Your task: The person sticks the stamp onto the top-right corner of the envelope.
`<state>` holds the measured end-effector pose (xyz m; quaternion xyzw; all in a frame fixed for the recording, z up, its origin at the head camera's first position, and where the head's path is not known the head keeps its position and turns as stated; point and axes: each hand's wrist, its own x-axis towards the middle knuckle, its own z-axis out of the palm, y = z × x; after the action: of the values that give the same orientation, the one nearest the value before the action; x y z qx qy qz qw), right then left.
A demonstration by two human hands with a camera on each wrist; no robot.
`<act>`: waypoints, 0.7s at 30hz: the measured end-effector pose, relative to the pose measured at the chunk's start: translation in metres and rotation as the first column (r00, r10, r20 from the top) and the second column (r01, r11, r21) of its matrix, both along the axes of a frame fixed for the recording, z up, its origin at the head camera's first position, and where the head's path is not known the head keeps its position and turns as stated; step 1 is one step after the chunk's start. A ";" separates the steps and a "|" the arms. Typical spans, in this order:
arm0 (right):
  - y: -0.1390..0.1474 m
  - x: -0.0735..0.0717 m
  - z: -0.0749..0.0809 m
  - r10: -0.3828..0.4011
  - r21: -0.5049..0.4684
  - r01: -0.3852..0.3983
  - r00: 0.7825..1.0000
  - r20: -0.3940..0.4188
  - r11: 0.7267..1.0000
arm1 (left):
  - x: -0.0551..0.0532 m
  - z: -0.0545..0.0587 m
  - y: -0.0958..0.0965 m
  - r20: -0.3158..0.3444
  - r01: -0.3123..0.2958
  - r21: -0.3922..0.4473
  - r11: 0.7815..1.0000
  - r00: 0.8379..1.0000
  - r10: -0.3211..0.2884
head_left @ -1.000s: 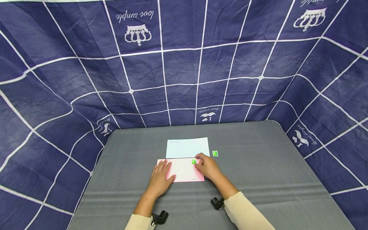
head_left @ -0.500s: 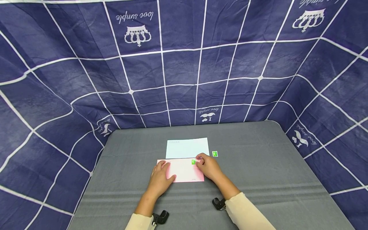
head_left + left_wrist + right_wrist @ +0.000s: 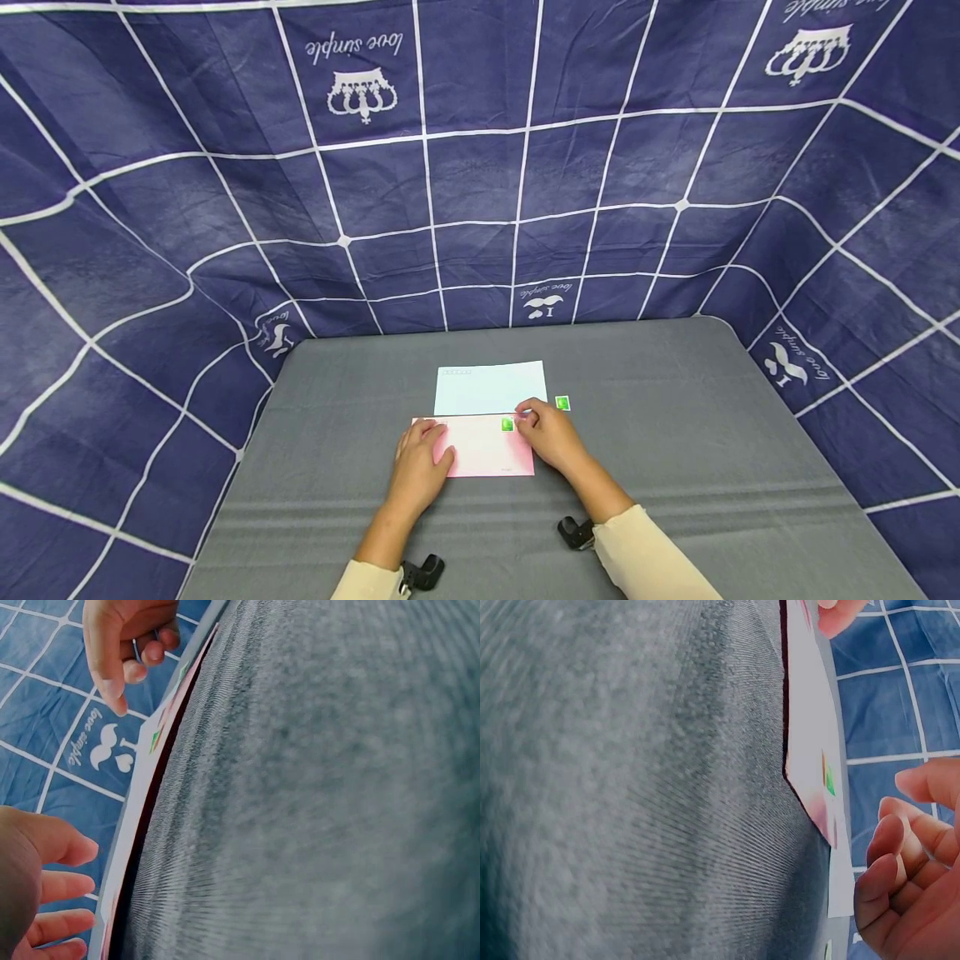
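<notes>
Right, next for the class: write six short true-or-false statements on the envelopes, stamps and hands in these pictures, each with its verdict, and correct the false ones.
1. A stamp lies on the pink envelope. True.
2. The pale envelope lies beyond the pink envelope. True.
3. The pale envelope bears a stamp. False: the other stamp lies on the table, right of the pale envelope.
4. The left hand is at the pink envelope's left end. True.
5. The left hand is the one nearer the pink envelope's stamp. False: the right hand is.
6. Three stamps show in the head view. False: two show.
</notes>
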<state>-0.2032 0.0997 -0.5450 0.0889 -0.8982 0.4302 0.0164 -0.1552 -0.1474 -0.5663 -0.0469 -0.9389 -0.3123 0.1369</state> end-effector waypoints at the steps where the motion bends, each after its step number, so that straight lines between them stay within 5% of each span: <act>1: 0.001 0.000 0.000 -0.002 -0.003 0.002 1.000 -0.005 1.000 | -0.001 0.000 0.000 -0.005 0.001 0.007 1.000 1.000 -0.001; 21: 0.016 -0.006 0.007 -0.102 -0.005 0.102 0.995 0.006 0.995 | -0.021 0.014 0.001 0.002 0.086 0.096 0.992 0.996 -0.086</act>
<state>-0.2088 0.1160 -0.5377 0.0415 -0.9005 0.4313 0.0358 -0.1758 -0.1463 -0.5526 -0.0798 -0.9203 -0.3629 0.1226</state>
